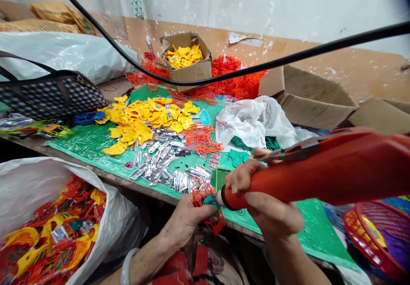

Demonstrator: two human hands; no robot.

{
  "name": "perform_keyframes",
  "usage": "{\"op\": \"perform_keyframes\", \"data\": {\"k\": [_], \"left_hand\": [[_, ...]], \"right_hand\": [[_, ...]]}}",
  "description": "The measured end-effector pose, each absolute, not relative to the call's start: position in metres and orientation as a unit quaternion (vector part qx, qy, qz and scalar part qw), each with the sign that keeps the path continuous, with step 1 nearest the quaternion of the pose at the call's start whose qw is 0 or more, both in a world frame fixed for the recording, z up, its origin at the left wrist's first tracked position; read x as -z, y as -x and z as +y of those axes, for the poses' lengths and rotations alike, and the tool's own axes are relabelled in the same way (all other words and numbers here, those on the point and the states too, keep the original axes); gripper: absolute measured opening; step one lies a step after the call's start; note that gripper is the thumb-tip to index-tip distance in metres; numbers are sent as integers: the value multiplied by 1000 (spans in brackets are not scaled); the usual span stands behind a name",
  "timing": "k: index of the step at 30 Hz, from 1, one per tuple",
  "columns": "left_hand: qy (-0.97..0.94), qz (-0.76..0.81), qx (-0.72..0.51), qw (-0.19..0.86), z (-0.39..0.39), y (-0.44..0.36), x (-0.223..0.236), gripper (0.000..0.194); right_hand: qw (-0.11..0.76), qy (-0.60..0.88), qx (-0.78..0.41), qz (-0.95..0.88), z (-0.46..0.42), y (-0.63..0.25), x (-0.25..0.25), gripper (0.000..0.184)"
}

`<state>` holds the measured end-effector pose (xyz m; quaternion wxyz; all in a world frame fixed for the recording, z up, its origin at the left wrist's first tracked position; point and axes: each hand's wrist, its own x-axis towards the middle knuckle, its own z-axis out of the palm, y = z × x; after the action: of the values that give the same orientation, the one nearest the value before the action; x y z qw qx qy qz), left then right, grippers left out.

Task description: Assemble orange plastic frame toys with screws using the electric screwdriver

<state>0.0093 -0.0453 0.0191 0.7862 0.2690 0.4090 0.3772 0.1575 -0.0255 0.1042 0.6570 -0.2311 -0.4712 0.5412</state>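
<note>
My right hand (269,204) is wrapped round a red power screwdriver (288,176), its pale nose pointing left and down. That nose meets a small teal piece (209,200) on an orange openwork plastic frame (218,223). Thumb and fingers of my left hand (188,214) pinch the frame and the teal piece at the table's front edge. The screwdriver's tip is hidden against the teal piece. Just behind my hands stands a small green basket (221,178). Silver metallic pieces (160,161) and yellow plastic parts (144,118) lie heaped to the left.
A white sack (115,208) of mixed assembled parts stands at lower left. A cardboard box (192,69) of yellow parts sits at the back, near orange frames (237,80). A black cable (272,66) hangs across the view. A red basket (378,233) is at right.
</note>
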Motion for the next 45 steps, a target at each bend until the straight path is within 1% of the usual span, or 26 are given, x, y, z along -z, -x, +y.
{"op": "perform_keyframes", "data": {"k": [3, 8, 13, 18, 23, 32, 39, 41, 45], "left_hand": [[-260, 396, -376, 796, -43, -9, -22, 19], [-278, 407, -368, 789, -42, -2, -25, 31], [-286, 414, -358, 787, -42, 0, -25, 27], [-299, 417, -359, 780, -43, -2, -28, 18], [-299, 411, -345, 789, -44, -3, -25, 17], [-284, 423, -348, 787, -41, -3, -26, 22], [-288, 440, -345, 777, -42, -1, -27, 18], [-281, 439, -345, 781, -43, -1, -28, 21], [-268, 441, -350, 781, -45, 0, -27, 31]], "right_hand": [[690, 252, -505, -453, -16, -167, -107, 52], [732, 346, -394, -435, 4, -184, -93, 50], [739, 408, -332, -420, 20, -195, -67, 21], [735, 418, -333, -417, 25, -196, -56, 12], [736, 414, -332, -420, 30, -193, -53, 12], [723, 443, -317, -424, 33, -192, -49, 14], [722, 435, -309, -441, 32, -197, -57, 12], [727, 429, -303, -442, 37, -200, -61, 12], [739, 439, -281, -426, 54, -204, -67, 13]]}}
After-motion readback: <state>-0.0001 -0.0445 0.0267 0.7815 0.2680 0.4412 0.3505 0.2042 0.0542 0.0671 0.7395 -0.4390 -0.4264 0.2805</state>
